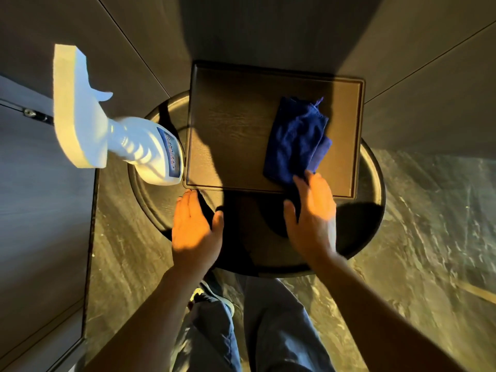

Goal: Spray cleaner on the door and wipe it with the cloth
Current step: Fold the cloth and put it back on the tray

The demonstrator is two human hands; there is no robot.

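A blue cloth (296,138) lies crumpled on the right half of a dark rectangular tray (228,130). My right hand (311,213) rests flat on the cloth's near end, fingers stretched out and thumb spread, not closed around it. A white spray bottle (120,135) with a blue label stands at the left edge of the round table (373,189), its nozzle pointing away from me. My left hand (194,224) hovers open over the table's front left, a short way from the bottle. A dark door panel (40,210) fills the left side.
The tray sits on the round dark table, which stands against dark wall panels. A metal fitting (31,112) shows on the door's upper left. Marbled floor lies on both sides, with my legs and a shoe (212,299) below the table.
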